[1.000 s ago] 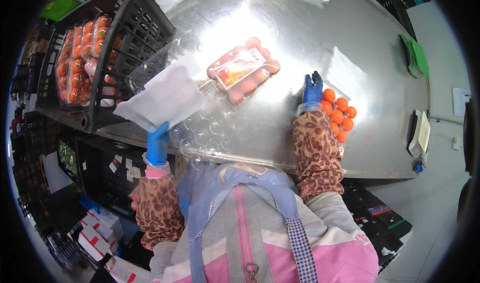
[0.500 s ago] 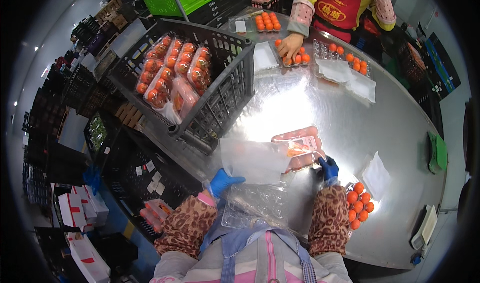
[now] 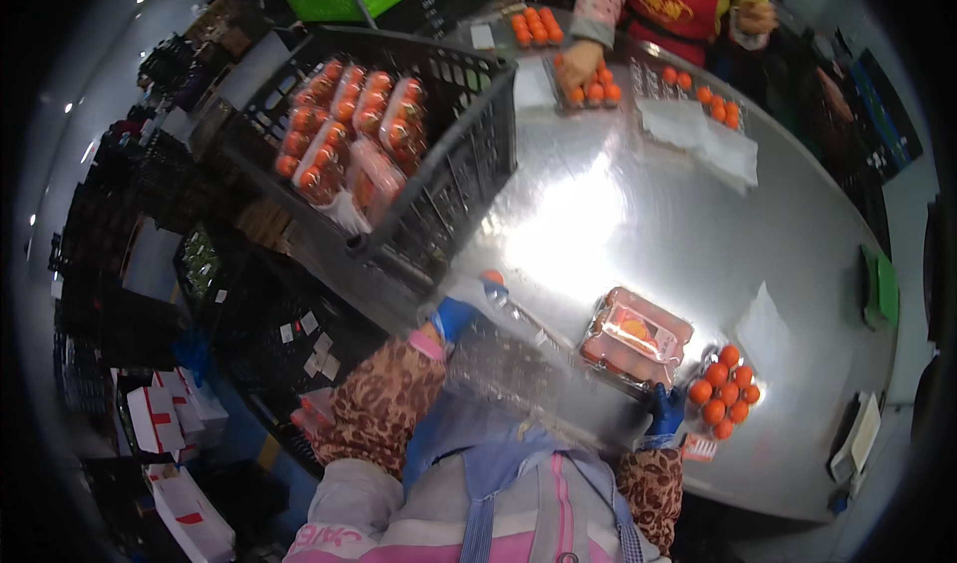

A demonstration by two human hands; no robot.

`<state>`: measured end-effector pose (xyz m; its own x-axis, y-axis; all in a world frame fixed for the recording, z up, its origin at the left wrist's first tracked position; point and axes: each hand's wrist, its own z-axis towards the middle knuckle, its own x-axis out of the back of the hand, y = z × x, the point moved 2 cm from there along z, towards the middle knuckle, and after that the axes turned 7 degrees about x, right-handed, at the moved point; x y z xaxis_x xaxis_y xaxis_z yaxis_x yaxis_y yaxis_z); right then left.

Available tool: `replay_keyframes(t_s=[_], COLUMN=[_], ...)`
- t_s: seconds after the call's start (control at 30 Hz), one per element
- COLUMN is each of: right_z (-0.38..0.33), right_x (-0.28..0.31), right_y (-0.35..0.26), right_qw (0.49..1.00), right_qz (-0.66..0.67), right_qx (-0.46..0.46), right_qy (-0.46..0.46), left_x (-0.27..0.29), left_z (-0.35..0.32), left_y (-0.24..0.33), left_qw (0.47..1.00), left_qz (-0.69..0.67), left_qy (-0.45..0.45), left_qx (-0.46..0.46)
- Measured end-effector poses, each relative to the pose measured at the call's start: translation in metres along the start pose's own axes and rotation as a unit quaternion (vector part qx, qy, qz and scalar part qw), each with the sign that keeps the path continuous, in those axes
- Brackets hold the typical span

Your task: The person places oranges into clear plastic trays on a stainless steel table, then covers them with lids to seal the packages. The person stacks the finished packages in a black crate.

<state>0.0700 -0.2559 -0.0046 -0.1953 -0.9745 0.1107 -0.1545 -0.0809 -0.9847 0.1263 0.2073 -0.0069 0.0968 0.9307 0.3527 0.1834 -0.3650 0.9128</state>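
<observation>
My right hand (image 3: 666, 416), in a blue glove, has its fingers at the near right corner of a lidded clear pack (image 3: 638, 336) of reddish tomatoes with a label on top. My left hand (image 3: 455, 318), also blue-gloved, is beside a thin whitish sheet (image 3: 477, 292) and an orange-red tomato (image 3: 492, 277). Motion blurs its fingers, and its grip does not show plainly. Between my hands, close to my body, lies a clear plastic tray (image 3: 508, 369). Right of the lidded pack, several tomatoes (image 3: 725, 392) sit grouped in a clear tray.
A black crate (image 3: 454, 189) holding several tomato packs stands at the left of the metal table (image 3: 558, 254). Across it, a co-worker's hand (image 3: 578, 65) touches tomatoes in a tray. White sheets (image 3: 698, 140) lie near there; another sheet (image 3: 763, 329) is at right.
The lidded pack has moved right and nearer to me with my right hand. My left hand has moved slightly up and right; the white sheet no longer lies spread out beside it.
</observation>
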Motion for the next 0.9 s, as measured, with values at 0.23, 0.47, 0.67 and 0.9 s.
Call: replay_keyframes(t_s=[0.23,0.47,0.67,0.9], right_z=[-0.068,-0.084,-0.087,-0.083], right_x=[0.047,0.038,0.039,0.016], right_y=[0.022,0.03,0.025,-0.049], right_qw=[0.991,0.989,0.99,0.899], right_qz=[-0.046,-0.016,-0.029,-0.364], right_qx=[-0.038,-0.085,-0.065,0.193], right_qy=[0.119,0.121,0.125,0.149], left_x=[-0.004,-0.025,-0.022,-0.048], left_z=[0.02,0.075,0.059,-0.015], left_y=[0.042,0.068,0.086,0.099], left_qw=[0.947,0.995,0.977,0.893], left_qz=[-0.285,-0.047,0.155,0.394], left_qy=[0.038,-0.005,0.143,0.048], left_qx=[0.142,0.085,0.042,-0.214])
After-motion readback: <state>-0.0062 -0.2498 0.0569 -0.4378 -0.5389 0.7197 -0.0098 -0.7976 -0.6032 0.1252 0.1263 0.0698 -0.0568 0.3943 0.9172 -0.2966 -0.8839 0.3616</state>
